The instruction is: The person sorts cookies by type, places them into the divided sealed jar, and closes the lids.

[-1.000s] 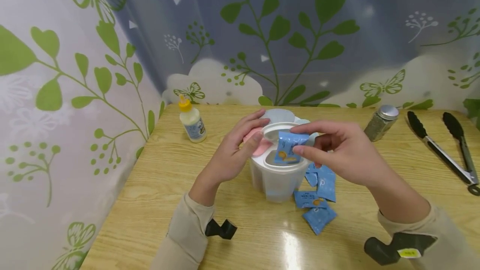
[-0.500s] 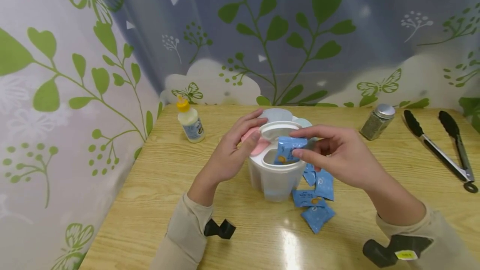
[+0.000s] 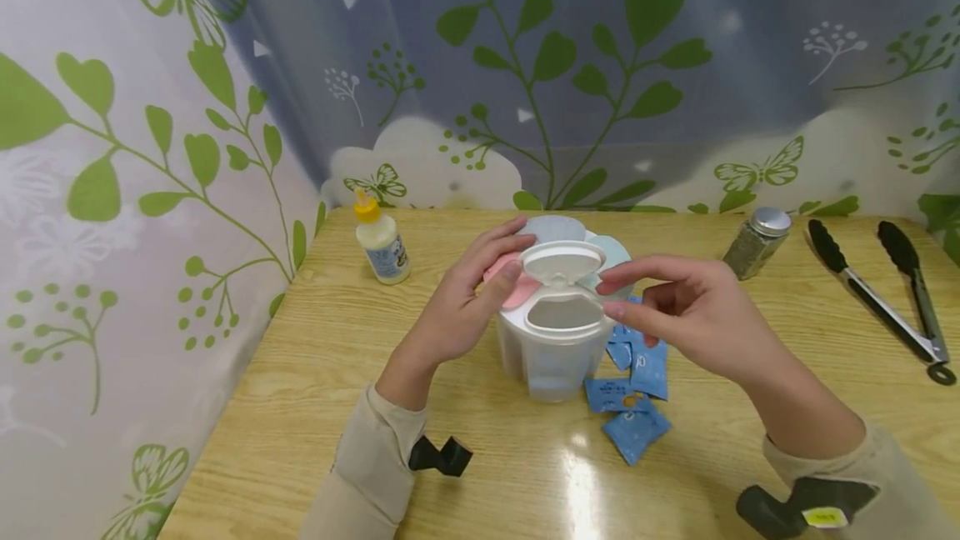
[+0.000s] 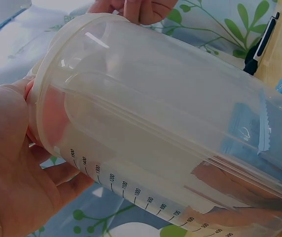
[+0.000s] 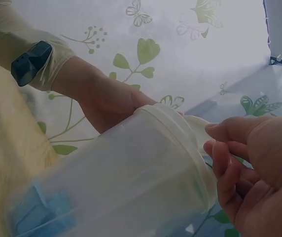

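A clear, lobed storage container (image 3: 558, 369) stands upright on the table, topped by a white lid with pink, grey and green flaps. Its front white flap (image 3: 562, 262) is raised over an open compartment. My left hand (image 3: 459, 308) holds the lid's left side, thumb over the pink flap (image 3: 517, 297), fingers round the rim. Just right of the opening, my right hand (image 3: 693, 315) holds nothing, thumb and index finger apart. Blue snack packets (image 4: 244, 129) show through the container's wall near its bottom in the left wrist view. A blue shape (image 5: 40, 212) shows there in the right wrist view.
Several loose blue packets (image 3: 636, 433) lie right of the container. A yellow-capped bottle (image 3: 384, 250) stands at the back left. At the right are a jar (image 3: 756, 245) with a metal lid and a pair of black-tipped tongs (image 3: 888, 307).
The blue snack packet pinched by my right hand has left its fingers and gone from sight at the compartment opening. The right fingers have drawn slightly right. My left hand stays put.
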`<state>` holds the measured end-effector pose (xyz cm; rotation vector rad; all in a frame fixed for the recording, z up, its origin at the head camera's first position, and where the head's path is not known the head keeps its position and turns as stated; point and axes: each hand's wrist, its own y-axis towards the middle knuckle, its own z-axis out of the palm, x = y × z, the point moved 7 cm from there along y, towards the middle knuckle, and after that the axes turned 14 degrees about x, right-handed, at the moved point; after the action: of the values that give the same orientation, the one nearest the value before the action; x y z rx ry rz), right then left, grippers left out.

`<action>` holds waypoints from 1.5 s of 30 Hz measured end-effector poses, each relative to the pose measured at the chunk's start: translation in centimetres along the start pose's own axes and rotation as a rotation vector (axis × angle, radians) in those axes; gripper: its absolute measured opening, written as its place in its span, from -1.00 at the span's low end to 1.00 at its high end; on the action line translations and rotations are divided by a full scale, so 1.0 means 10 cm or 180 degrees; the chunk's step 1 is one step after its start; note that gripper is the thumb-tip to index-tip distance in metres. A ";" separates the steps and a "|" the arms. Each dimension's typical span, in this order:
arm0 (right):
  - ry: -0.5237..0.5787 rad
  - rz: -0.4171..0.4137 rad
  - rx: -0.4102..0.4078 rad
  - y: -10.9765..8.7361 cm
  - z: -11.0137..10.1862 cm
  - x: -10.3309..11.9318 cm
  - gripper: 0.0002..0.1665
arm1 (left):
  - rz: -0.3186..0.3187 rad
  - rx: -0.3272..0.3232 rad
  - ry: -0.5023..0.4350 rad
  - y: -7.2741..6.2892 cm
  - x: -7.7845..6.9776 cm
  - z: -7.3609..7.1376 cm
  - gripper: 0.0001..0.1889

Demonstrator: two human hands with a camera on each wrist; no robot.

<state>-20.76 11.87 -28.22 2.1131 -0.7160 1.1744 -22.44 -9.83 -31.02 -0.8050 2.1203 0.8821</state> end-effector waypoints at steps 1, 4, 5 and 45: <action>0.0027 0.0016 -0.0028 -0.02 -0.02 -0.02 -0.71 | 0.0003 0.0002 0.0002 0.00 0.00 0.00 -0.50; 0.0116 0.0024 -0.0090 -0.08 -0.06 -0.06 -0.70 | -0.0008 0.0004 0.0014 0.00 0.00 0.00 -0.49; 0.0146 0.0010 -0.0101 -0.10 -0.07 -0.07 -0.70 | -0.0019 0.0005 0.0018 0.00 0.00 0.00 -0.48; -0.0210 0.0836 0.0722 -0.59 -0.09 -1.45 -0.53 | -0.0020 0.0026 -0.0012 0.00 0.02 0.01 -0.37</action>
<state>-23.80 18.79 -41.93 2.3046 -0.9530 1.3864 -22.49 -9.81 -31.24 -0.8049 2.1158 0.8705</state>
